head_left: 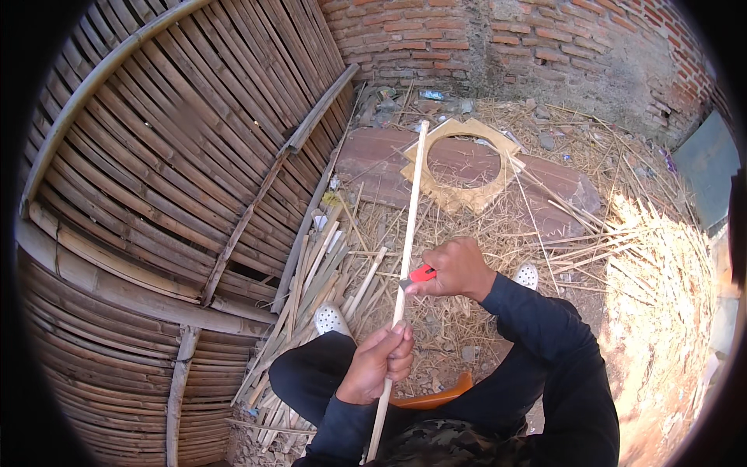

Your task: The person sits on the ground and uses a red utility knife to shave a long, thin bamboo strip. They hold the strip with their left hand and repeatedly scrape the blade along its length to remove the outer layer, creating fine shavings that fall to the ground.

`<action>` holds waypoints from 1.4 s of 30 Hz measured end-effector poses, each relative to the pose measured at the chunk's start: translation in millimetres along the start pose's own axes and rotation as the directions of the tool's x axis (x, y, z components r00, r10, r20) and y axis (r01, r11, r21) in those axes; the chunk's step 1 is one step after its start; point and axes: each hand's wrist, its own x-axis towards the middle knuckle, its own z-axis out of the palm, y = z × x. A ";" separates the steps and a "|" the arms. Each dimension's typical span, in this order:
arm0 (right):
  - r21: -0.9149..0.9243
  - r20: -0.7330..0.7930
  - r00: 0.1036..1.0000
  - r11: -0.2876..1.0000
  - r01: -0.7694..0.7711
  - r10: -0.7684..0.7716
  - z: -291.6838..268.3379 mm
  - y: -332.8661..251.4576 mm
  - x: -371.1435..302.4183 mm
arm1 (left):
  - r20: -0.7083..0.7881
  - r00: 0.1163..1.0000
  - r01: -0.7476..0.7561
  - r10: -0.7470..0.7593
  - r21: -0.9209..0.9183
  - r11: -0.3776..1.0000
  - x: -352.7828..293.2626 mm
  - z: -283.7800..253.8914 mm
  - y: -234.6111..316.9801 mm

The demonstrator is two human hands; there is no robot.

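A long, pale strip of wood or bamboo (413, 204) runs upright through the middle of the view, from my lap toward the far wall. My left hand (378, 363) is closed round its lower part. Just above, my right hand (457, 268) grips a red-handled utility knife (423, 273). Its blade meets the strip at the right side, a short way up from my left fist. Most of the knife's handle is hidden in my fingers.
A bamboo slat wall (171, 148) rises on the left, a brick wall (436, 39) at the back. Split strips (315, 268) lie by my left shoe (331, 319). Beyond, a board with a round hole (447, 191) rests on a brown plank (366, 159). Shavings (498, 241) cover the ground.
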 end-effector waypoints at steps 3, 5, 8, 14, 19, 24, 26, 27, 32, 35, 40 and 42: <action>-0.085 0.010 0.970 0.967 -0.241 0.242 4.1 33.1 17.3 | -0.011 0.997 0.071 -0.072 -0.037 0.997 -10.5 -2.5 -19.6; 0.045 0.044 0.975 0.974 -0.221 0.219 13.4 19.5 6.7 | -0.007 0.996 0.089 -0.090 -0.112 0.990 -20.7 -8.8 -24.2; 0.159 0.078 0.996 0.986 -0.057 0.045 19.7 -35.7 -12.8 | 0.029 0.997 0.071 -0.067 -0.159 0.985 -40.7 -22.0 -19.7; 0.049 0.030 0.983 0.982 0.181 -0.182 11.3 -63.5 -1.1 | 0.058 0.996 0.080 -0.071 -0.185 0.979 -70.8 -26.4 -8.1; 0.020 -0.040 0.998 0.998 0.058 -0.057 15.1 -52.7 20.8 | 0.054 0.997 0.068 -0.059 -0.167 0.984 -88.3 -28.0 -1.8; -0.080 -0.062 0.994 0.992 -0.094 0.089 16.9 -1.9 30.0 | 0.089 0.988 0.139 -0.123 -0.213 0.967 -88.8 -29.9 -16.6; -0.064 -0.073 0.991 0.991 -0.115 0.110 17.2 2.2 29.8 | 0.074 0.987 0.154 -0.141 -0.198 0.968 -86.1 -32.2 -23.2; -0.128 -0.069 0.982 0.975 -0.183 0.176 18.9 19.4 33.2 | 0.076 0.984 0.174 -0.162 -0.200 0.964 -85.0 -34.6 -28.1; -0.251 -0.139 0.944 0.911 -0.327 0.300 18.9 89.1 15.0 | 0.089 0.955 0.296 -0.283 -0.204 0.933 -90.8 -46.6 -58.7; -0.268 -0.145 0.961 0.925 -0.268 0.236 18.5 85.8 17.0 | 0.054 0.955 0.298 -0.293 -0.193 0.935 -111.4 -50.9 -55.6; -0.252 -0.124 0.794 0.755 -0.605 0.595 24.1 55.8 29.4 | -0.032 0.945 0.320 -0.325 -0.099 0.942 -195.2 -70.6 -31.1; -0.082 -0.200 0.516 0.511 -0.856 0.833 20.8 66.0 26.1 | 0.048 0.852 0.524 -0.522 -0.034 0.851 -268.7 -82.0 -40.7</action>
